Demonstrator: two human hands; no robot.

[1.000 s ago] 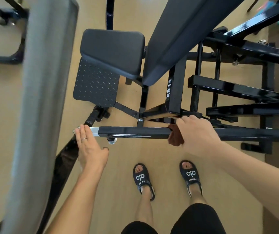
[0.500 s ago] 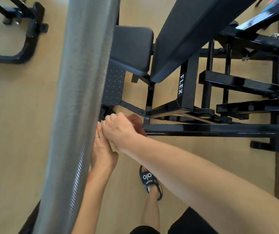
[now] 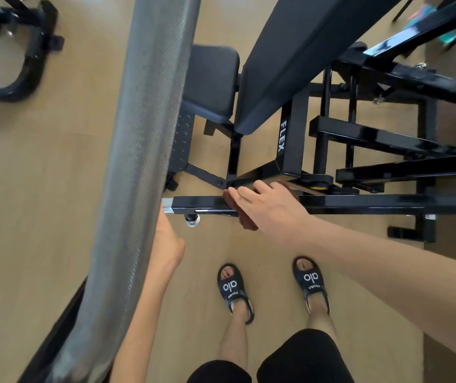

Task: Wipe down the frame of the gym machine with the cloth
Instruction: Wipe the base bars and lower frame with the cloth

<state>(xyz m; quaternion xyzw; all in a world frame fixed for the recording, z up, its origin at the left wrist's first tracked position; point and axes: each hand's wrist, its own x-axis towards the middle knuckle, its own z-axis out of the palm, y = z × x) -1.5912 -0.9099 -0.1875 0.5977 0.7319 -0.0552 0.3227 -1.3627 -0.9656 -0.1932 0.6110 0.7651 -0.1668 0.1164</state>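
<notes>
A black gym machine frame fills the upper right, with a horizontal black bar [image 3: 373, 204] running across the middle. My right hand [image 3: 268, 205] lies over a brown cloth [image 3: 246, 221] and presses it onto this bar, fingers stretched toward the left. The cloth shows at the fingertips and hangs below the bar. My left hand [image 3: 166, 241] rests by the bar's silver left end [image 3: 167, 205]; its fingers are hidden behind a thick grey knurled bar [image 3: 138, 161].
The grey knurled bar crosses the view diagonally at left, close to the camera. A black seat pad [image 3: 213, 81] and long back pad [image 3: 304, 51] sit above the frame. Another machine's black base [image 3: 19, 73] stands top left. My sandalled feet [image 3: 273, 288] stand on wooden floor.
My right hand with the cloth slid left along the bar up to my left hand, then back right toward the middle. The view shifted, so the grey bar covers more of the left.
</notes>
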